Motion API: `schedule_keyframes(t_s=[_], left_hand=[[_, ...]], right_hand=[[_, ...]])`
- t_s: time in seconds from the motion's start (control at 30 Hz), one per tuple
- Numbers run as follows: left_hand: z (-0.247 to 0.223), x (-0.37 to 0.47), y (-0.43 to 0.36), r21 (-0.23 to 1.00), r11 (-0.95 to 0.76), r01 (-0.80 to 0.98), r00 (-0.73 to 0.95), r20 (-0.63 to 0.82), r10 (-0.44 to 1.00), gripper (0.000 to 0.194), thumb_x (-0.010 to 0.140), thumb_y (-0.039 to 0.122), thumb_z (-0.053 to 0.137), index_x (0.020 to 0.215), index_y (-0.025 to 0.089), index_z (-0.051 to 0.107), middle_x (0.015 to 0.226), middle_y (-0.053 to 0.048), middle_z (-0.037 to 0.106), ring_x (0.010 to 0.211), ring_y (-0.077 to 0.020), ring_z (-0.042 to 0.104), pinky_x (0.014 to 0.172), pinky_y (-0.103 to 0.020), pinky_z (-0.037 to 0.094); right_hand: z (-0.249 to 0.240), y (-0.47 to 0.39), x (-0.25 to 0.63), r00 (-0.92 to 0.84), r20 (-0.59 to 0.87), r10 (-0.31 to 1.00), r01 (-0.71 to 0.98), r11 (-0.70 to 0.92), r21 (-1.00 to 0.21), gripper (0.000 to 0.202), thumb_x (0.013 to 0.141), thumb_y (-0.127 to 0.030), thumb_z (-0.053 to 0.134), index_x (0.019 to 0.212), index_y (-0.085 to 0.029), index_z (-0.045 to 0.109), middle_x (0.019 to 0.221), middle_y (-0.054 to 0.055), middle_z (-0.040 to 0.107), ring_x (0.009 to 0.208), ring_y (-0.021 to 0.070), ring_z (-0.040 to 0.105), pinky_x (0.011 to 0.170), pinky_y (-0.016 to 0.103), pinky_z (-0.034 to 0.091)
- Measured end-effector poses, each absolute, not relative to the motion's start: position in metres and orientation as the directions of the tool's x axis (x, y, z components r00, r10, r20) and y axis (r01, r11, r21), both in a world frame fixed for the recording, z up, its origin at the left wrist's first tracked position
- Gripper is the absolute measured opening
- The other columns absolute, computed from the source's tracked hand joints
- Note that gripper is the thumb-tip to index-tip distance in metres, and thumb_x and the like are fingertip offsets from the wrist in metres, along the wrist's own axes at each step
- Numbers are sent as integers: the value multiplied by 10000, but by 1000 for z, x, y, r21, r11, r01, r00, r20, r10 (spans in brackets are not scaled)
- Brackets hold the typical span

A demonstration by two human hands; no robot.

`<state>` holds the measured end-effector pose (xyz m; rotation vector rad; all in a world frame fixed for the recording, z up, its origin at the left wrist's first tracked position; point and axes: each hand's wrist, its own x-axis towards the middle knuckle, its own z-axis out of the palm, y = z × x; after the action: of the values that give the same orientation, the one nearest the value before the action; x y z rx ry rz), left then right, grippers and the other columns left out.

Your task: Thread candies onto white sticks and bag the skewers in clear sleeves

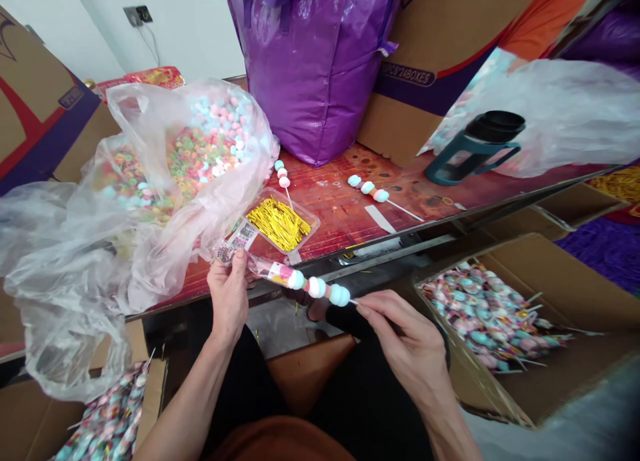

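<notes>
Between my hands, just in front of the table edge, is a marshmallow skewer [316,287] with pale blue, white and pink pieces on a white stick. My right hand [407,344] pinches the bare end of the stick. A clear printed wrapper [265,267] is gripped by my left hand [229,294], and the far end of the skewer meets its mouth; how deep it sits inside I cannot tell. Just beyond my left hand, a clear plastic tray [314,233] holds gold twist ties [280,222]. Two more skewers lie on the table, one [369,189] at right and one [283,175] behind the tray.
Clear plastic bags [145,201] of colourful candies fill the table's left side. A purple bag [315,67] and a teal bottle [465,151] stand behind. Cardboard boxes of wrapped skewers sit low at right [575,381] and at left [155,387]. The red table [330,207] ends before my knees.
</notes>
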<state>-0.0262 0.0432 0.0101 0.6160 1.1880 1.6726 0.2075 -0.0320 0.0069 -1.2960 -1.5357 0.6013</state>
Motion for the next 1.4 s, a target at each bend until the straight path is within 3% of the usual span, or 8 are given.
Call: schedule_keyframes(t_s=[0.33, 0.57, 0.73, 0.97, 1.13, 1.23, 1.4], left_hand=[[12, -27, 38, 897, 9, -442, -406, -209, 890, 450, 617, 489, 871, 732, 146, 602, 610, 53, 602, 500, -57, 576, 489, -156, 509], [12, -27, 36, 857, 91, -507, -347, -299, 889, 496, 565, 502, 895, 727, 147, 589, 587, 59, 589, 491, -67, 594, 478, -161, 505], [12, -27, 34, 880, 64, -471, -382, -269, 884, 486, 581, 499, 888, 731, 145, 590, 595, 60, 588, 508, -72, 607, 487, -162, 504], [9, -29, 32, 879, 36, -476, -400, -253, 881, 465, 620, 496, 870, 702, 145, 576, 590, 54, 584, 494, -65, 577, 488, -171, 508], [10, -26, 31, 864, 55, -501, -378, -275, 884, 471, 614, 494, 875, 711, 145, 574, 592, 57, 590, 501, -67, 582, 477, -168, 511], [11, -22, 31, 863, 62, -501, -367, -277, 888, 480, 599, 499, 880, 703, 144, 575, 592, 57, 592, 501, -66, 585, 472, -164, 512], [9, -18, 32, 887, 15, -462, -463, -255, 849, 505, 582, 526, 876, 742, 147, 583, 572, 58, 601, 490, -71, 590, 472, -165, 516]], right_hand=[[-4, -41, 199, 181, 317, 931, 398, 225, -889, 122, 922, -228, 633, 890, -225, 751, 839, 42, 676, 732, 168, 637, 663, 293, 540], [-8, -46, 195, 167, 474, 865, 523, 329, -786, 168, 898, -121, 644, 951, -235, 756, 873, 34, 702, 809, 168, 665, 740, 294, 544], [-4, -49, 198, 143, 494, 858, 556, 343, -757, 171, 897, -111, 653, 955, -239, 751, 872, 31, 687, 785, 156, 660, 718, 278, 542], [-7, -55, 199, 263, 363, 894, 441, 223, -869, 124, 903, -159, 671, 950, -239, 754, 888, 33, 663, 772, 157, 654, 694, 288, 547], [-11, -57, 196, 291, 371, 882, 416, 232, -879, 132, 895, -139, 675, 939, -236, 754, 893, 25, 660, 770, 150, 658, 677, 278, 543], [-10, -57, 195, 258, 427, 866, 461, 278, -843, 181, 889, -96, 666, 962, -238, 751, 898, 17, 670, 791, 146, 664, 717, 275, 553], [-3, -56, 194, 147, 593, 792, 629, 388, -674, 248, 867, -12, 661, 977, -220, 738, 899, 15, 687, 802, 125, 667, 755, 236, 548]])
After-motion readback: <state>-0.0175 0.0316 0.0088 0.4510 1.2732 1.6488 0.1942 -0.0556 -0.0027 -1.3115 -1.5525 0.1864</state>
